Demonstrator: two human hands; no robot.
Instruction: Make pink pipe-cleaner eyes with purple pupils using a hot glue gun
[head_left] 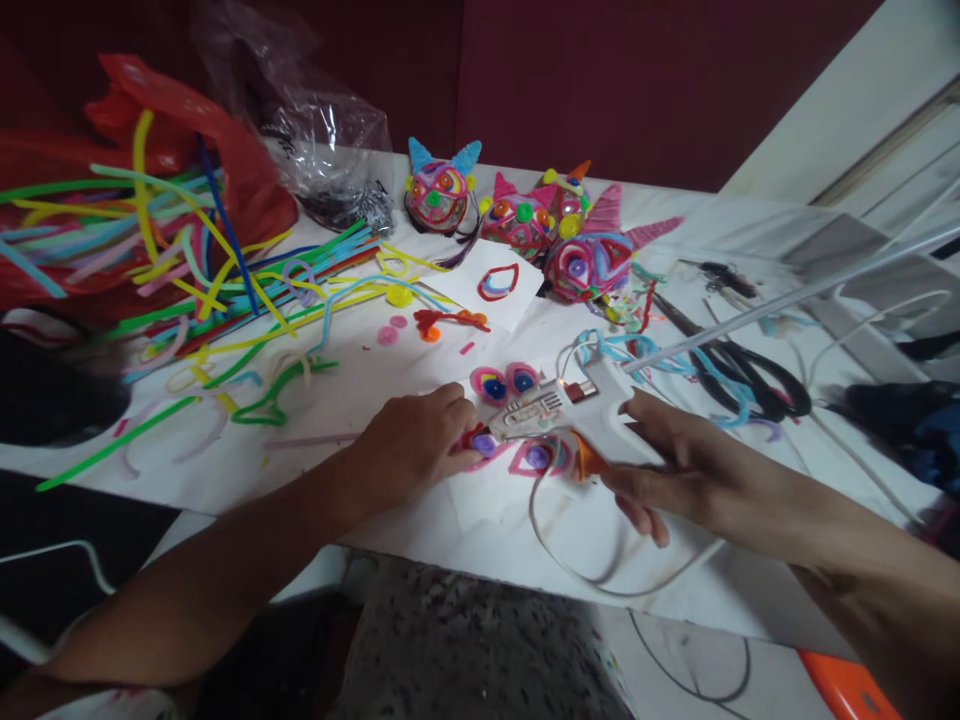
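Note:
A white glue gun (611,415) with an orange trigger lies in my right hand (667,465), whose fingers wrap round its handle. Its nozzle points left, toward the fingertips of my left hand (424,435). Those fingertips are pinched together at a small red and purple eye-shaped piece (484,445) on the white table. Just right of it lies a pink eye piece with a purple centre (538,457). Two round pink eye pieces with blue centres (508,383) sit behind the nozzle.
Colourful pipe cleaners (300,290) spill from a red bag (247,180) at the left. Several decorated animal heads (439,195) stand at the back. Black scissors (757,375) lie at the right, near blue strands. The glue gun's cord (547,545) loops over the front of the table (315,510).

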